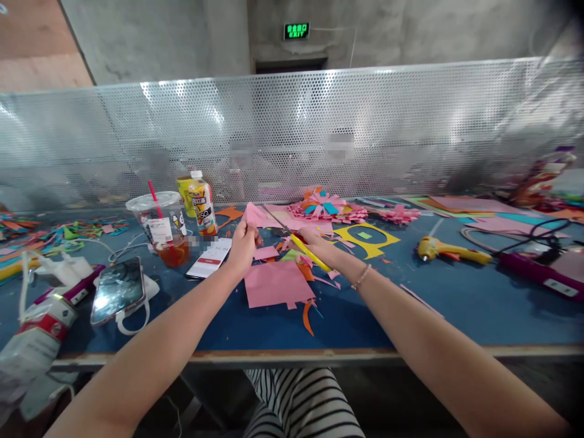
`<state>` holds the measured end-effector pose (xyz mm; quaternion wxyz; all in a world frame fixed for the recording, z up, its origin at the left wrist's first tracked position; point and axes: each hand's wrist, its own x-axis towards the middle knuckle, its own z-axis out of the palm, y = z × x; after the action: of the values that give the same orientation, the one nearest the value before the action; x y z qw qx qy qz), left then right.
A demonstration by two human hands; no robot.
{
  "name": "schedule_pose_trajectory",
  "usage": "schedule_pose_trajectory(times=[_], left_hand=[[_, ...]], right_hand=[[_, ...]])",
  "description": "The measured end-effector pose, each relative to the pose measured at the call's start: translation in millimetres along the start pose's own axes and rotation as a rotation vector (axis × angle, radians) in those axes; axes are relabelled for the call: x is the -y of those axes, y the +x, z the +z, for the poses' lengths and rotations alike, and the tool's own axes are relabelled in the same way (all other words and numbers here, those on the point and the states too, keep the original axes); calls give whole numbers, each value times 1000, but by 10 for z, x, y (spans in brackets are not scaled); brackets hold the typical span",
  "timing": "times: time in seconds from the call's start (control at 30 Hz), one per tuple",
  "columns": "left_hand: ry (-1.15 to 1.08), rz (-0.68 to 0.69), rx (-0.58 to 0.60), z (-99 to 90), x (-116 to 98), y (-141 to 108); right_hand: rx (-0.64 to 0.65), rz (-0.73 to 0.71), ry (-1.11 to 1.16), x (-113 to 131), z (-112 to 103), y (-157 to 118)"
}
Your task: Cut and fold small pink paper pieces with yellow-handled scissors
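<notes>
My left hand [246, 242] pinches a small piece of pink paper [255, 215], raised above the table. My right hand [311, 244] is closed around yellow-handled scissors [305, 250], whose blades point up and left beside the pink piece. Whether the blades touch the paper is not clear. Under and in front of my hands lies a larger pink sheet [277, 286], with pink, green and orange scraps around it. Behind the scissors rests a layered pink paper flower [326, 207] with blue and orange parts.
The blue table [365, 322] holds a drink cup [166, 234], a bottle [204, 207] and phones [119, 289] on the left. Right are a yellow cut-out [381, 248], a glue gun [449, 250] and a purple power strip [541, 275]. A perforated metal panel [283, 121] stands behind.
</notes>
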<state>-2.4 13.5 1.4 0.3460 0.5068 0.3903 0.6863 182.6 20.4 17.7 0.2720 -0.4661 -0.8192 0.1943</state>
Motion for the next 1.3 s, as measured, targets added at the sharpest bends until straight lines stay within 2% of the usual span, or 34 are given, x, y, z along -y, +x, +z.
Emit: schedule_pose_trajectory(times=[0.17, 0.57, 1.3], left_hand=[[-25, 29, 42, 22, -90, -58], [16, 41, 151, 61, -160, -159], [-14, 37, 167, 68, -178, -173]], right_hand=[[101, 4, 145, 94, 55, -86], [224, 38, 538, 241, 62, -139], [251, -1, 601, 192, 78, -120]])
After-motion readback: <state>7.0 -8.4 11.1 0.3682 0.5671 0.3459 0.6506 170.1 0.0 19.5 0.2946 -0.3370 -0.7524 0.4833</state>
